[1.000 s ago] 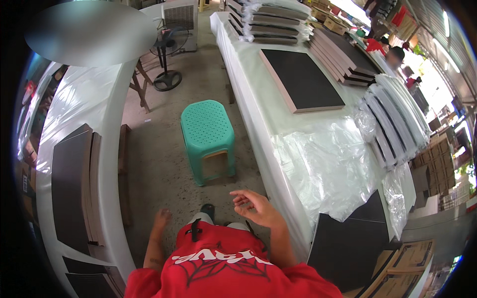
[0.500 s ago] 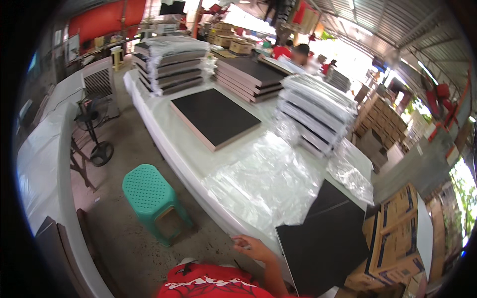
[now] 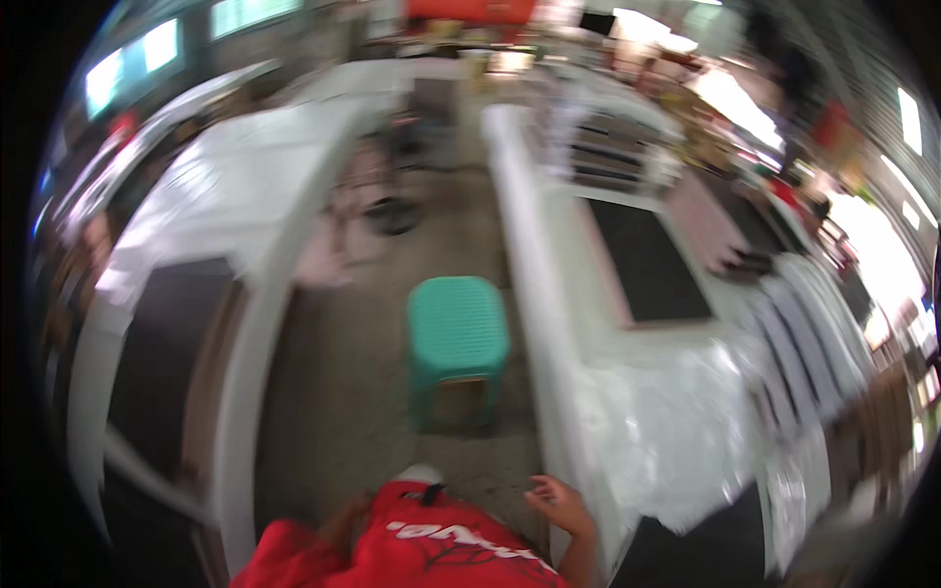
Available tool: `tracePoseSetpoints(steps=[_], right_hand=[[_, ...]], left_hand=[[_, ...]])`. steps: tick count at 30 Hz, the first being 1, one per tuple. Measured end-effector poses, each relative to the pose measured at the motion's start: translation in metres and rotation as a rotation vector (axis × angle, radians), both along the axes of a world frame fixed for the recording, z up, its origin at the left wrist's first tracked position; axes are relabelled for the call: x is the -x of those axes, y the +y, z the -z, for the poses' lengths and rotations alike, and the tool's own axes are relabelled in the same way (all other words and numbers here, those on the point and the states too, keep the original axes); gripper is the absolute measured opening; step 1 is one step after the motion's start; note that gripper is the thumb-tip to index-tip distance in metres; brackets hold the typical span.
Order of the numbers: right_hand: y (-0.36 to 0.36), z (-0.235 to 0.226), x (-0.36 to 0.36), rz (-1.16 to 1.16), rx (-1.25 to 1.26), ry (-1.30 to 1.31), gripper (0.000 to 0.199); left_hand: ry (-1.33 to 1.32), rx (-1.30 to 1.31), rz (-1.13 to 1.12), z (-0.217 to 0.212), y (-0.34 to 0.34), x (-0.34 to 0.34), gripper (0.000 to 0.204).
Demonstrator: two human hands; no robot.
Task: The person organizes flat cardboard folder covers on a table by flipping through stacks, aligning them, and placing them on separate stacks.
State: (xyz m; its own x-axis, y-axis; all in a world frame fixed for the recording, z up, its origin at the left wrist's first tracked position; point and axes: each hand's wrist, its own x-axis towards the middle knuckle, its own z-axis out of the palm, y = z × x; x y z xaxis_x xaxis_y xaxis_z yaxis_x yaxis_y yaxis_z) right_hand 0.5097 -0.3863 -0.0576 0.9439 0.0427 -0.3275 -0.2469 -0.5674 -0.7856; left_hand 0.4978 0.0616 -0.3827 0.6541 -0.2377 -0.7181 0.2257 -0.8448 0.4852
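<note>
My right hand (image 3: 561,505) hangs in the air beside the near edge of the right-hand table (image 3: 549,363). Its fingers are loosely bent and apart, with nothing seen in them. Low in the picture, my left hand (image 3: 355,510) is by my red shirt, blurred and mostly hidden, so its fingers cannot be made out. Clear plastic film (image 3: 667,421) is spread over the table close to my right hand, and a black panel (image 3: 696,544) lies at its near end. Farther along lies a thick black-topped board (image 3: 652,263) with pinkish sides.
A green plastic stool (image 3: 458,328) stands in the aisle ahead. A second covered table (image 3: 235,162) runs along the left, bearing dark boards (image 3: 172,363). Plastic-wrapped stacks (image 3: 809,338) and bare board stacks (image 3: 725,211) fill the right table. A black-wheeled stand (image 3: 392,216) is farther up.
My view has swung left, bringing the left table and aisle into the middle and blurring the picture. My left hand now shows at the lower edge. My right hand stays beside the table.
</note>
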Motion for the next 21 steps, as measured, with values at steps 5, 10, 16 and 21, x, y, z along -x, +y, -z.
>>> tracePoseSetpoints(steps=[5, 10, 16, 21], right_hand=[[0.021, 0.018, -0.029, -0.21, -0.022, 0.001, 0.043], [0.06, 0.015, -0.067, -0.489, 0.004, -0.088, 0.044], [0.098, 0.005, -0.103, -0.58, -0.051, -0.067, 0.048], [0.122, 0.024, -0.125, -0.65, -0.011, 0.009, 0.049]], left_hand=[[0.005, 0.049, -0.63, -0.044, -0.006, 0.046, 0.032], [-0.046, 0.184, -0.874, -0.056, 0.009, 0.16, 0.02], [0.105, 0.201, -1.466, -0.082, 0.017, 0.161, 0.023], [-0.66, 0.035, -1.053, -0.266, 0.078, -0.02, 0.024]])
